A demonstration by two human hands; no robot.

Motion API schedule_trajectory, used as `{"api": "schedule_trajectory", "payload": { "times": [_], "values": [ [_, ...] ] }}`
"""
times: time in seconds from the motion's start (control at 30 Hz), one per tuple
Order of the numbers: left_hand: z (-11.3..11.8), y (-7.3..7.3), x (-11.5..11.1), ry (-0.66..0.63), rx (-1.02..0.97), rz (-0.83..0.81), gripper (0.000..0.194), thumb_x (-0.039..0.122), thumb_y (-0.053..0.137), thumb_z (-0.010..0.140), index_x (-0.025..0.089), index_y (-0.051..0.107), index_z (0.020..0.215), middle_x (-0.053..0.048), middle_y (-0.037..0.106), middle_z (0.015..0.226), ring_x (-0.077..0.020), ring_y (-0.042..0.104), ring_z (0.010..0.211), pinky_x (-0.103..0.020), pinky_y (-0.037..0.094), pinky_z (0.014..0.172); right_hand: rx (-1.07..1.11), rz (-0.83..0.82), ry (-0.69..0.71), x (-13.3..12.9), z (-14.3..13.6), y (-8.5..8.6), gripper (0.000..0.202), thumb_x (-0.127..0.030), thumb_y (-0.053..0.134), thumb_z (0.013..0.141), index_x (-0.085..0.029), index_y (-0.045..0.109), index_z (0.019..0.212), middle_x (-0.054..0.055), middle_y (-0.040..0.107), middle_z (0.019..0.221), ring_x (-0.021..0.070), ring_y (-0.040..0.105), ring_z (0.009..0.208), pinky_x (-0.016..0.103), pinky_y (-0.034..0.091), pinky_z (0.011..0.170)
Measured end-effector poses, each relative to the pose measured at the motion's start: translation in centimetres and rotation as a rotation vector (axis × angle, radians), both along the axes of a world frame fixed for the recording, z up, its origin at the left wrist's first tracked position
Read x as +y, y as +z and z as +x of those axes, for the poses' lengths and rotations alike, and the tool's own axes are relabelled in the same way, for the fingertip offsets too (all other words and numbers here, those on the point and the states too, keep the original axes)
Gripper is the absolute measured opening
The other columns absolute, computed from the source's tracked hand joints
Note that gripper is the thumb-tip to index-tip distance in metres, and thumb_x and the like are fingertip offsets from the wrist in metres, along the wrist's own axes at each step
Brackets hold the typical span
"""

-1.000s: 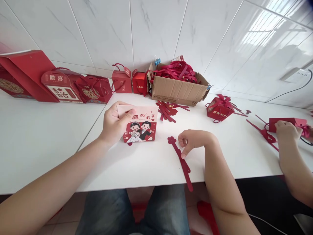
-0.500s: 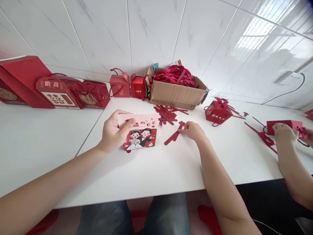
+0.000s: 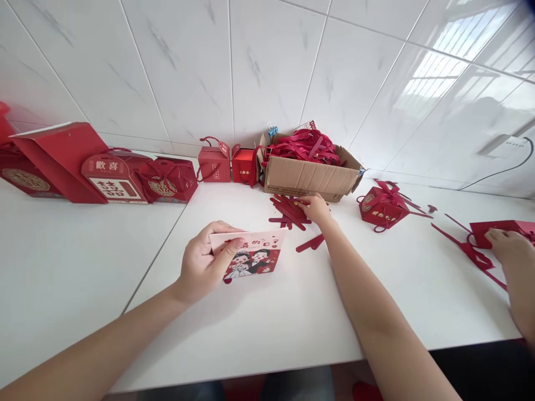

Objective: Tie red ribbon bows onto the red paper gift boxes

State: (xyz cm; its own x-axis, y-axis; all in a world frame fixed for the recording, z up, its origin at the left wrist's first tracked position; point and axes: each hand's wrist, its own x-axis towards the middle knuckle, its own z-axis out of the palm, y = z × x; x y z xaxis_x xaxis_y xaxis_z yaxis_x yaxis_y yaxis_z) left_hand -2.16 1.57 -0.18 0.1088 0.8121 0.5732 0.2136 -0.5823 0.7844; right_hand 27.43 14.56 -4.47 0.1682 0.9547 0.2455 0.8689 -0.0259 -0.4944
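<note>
Left hand (image 3: 204,262) on box (image 3: 251,256), upright

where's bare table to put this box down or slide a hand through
Free: the white table left of the left hand, in front of the red gift boxes; also the near edge between both forearms. Crowded: the loose red strips under the right hand by the cardboard box.

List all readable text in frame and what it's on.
"歡喜" on the arch-topped red box; a large "囍" on its white panel.
"囍" emblem on the red bag.
Pink card in the left hand: top line partly "的日子", rest blurred.
Gold characters on the small red box and ribboned box: too small to read.
</note>
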Motion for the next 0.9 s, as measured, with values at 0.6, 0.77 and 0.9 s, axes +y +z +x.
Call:
{"api": "schedule_trajectory", "payload": {
  "times": [0.6,0.77,0.9],
  "values": [
    [-0.2,-0.3,0.1,0.004,0.026,-0.063,0.017,0.036,0.062,0.083,0.019,0.06,0.086,-0.002,0.07,0.078,-0.0171,0.067,0.072,-0.026,0.055,0.062,0.344,0.175,-0.08,-2.5,3.2,1.6,0.017,-0.031,0.069,0.069,-0.019,0.057,0.072,0.004,0.07,0.078,0.0192,0.067,0.075,0.031,0.052,0.072],
    [-0.1,-0.2,-0.1,-0.003,0.019,-0.053,0.015,0.035,0.063,0.083,0.02,0.06,0.084,-0.002,0.071,0.08,-0.0171,0.067,0.073,-0.025,0.055,0.062,0.322,0.138,-0.138,-7.3,6.4,1.4,0.023,-0.034,0.073,0.062,-0.019,0.056,0.067,0.003,0.069,0.073,0.0211,0.067,0.072,0.034,0.052,0.072],
    [-0.1,-0.4,-0.2,-0.028,-0.007,-0.066,0.014,0.035,0.063,0.084,0.022,0.06,0.086,0.0,0.07,0.078,-0.0166,0.067,0.07,-0.025,0.054,0.059,0.298,0.102,-0.228,-9.0,7.5,-0.2,0.023,-0.038,0.071,0.063,-0.019,0.058,0.068,0.007,0.072,0.085,0.0241,0.068,0.08,0.037,0.05,0.074]
  ]
}}
